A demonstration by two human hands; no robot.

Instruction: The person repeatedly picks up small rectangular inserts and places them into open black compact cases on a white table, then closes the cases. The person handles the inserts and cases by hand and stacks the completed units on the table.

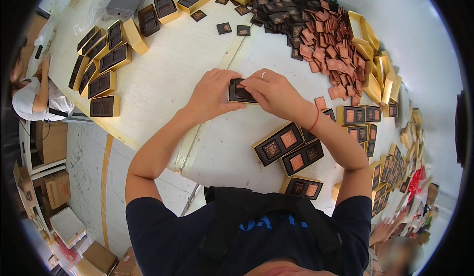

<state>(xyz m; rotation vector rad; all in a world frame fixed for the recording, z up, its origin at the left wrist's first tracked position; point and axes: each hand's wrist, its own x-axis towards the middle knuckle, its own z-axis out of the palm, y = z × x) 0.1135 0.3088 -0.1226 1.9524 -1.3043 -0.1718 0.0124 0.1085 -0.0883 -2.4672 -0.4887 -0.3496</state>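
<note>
Gripping from both sides, a small dark tray in a gold box [240, 92] is pinched by left hand [213, 94] and right hand [273, 92] mid-table [163, 78]; filled boxes [289, 150] lie near the near edge, copper squares [328, 41] are piled toward the far right.

I see a packing workshop, a place for hand assembly. The long white table [163, 78] carries many gold boxes [103, 83] with dark inserts, and big heaps of dark squares [276, 9] and copper squares [331, 43]. Cardboard cartons [57, 187] stand on the floor. Another person [34, 95] works at the far end.
</note>
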